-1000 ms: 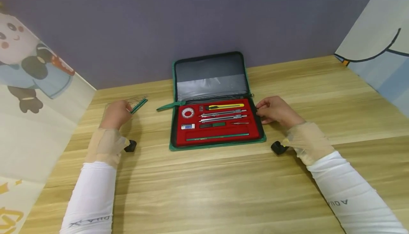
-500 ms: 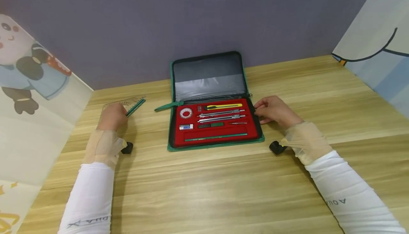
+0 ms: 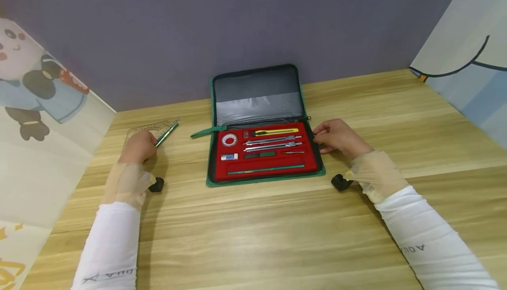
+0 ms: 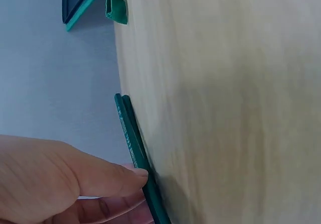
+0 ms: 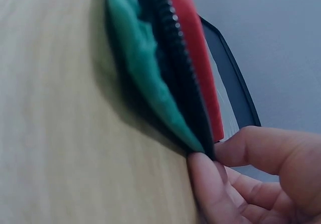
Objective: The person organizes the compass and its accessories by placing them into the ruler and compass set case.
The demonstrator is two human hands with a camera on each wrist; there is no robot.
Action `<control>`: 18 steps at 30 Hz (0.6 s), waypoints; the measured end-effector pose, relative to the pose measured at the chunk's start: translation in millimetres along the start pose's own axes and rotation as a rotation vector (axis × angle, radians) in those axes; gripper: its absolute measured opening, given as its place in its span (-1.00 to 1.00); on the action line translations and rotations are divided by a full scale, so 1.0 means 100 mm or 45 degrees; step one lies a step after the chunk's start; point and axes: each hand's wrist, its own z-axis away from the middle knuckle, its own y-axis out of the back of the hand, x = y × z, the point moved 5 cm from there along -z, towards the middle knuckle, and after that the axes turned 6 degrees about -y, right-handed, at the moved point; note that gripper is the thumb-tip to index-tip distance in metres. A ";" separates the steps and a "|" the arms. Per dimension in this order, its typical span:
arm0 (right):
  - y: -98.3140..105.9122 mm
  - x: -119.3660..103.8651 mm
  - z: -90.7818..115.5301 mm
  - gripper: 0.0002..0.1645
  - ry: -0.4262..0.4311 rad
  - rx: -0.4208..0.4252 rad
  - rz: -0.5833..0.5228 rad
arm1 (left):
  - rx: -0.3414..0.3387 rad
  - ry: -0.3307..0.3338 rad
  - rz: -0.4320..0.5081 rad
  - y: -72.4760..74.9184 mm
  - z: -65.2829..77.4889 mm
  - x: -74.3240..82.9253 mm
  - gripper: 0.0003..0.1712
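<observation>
1. We saw the left hand [image 3: 138,145] partly closed, its thumb pinching 2 green pencils [image 3: 167,134] against curled fingers.
2. The pencils slanted away from that hand, just beside a clear ruler [image 3: 152,126] on the table [image 3: 245,237], left of the case [image 3: 266,180].
3. We found the right hand [image 3: 336,136] also partly closed, thumb and fingertip nipping the right edge of the case, near the zip [image 5: 173,25].
4. The case lay open on the table, its red tray [image 3: 261,160] holding a cutter [image 3: 275,132], 2 compasses [image 3: 272,144] and an eraser [image 3: 229,156].
5. Compared with 1.0 s earlier, we noticed the left hand slightly nearer the person, with more ruler showing beyond it; the pencils looked narrower from the head.
6. The right hand kept its grip on that same edge, and the case remained open.
</observation>
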 end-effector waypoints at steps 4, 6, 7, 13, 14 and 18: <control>0.00 0.00 -0.02 -0.59 -0.017 0.009 0.008 | 0.054 -0.033 -0.012 0.03 0.00 0.04 -0.76; 0.00 0.00 -0.02 -0.60 -0.032 0.019 0.013 | 0.063 -0.054 0.016 0.04 -0.02 0.10 -0.70; 0.00 0.00 -0.03 -0.60 -0.038 0.022 0.012 | 0.062 -0.059 0.028 0.04 -0.03 0.14 -0.70; -0.01 -0.01 -0.02 -0.59 -0.018 0.012 -0.004 | 0.021 -0.145 0.031 0.04 -0.07 0.49 -0.72; -0.02 -0.01 -0.02 -0.59 -0.011 0.010 -0.008 | 0.026 -0.170 0.029 0.05 -0.07 0.56 -0.73; -0.01 -0.01 -0.02 -0.59 -0.009 0.013 -0.006 | 0.055 -0.265 0.037 0.07 -0.05 0.81 -0.73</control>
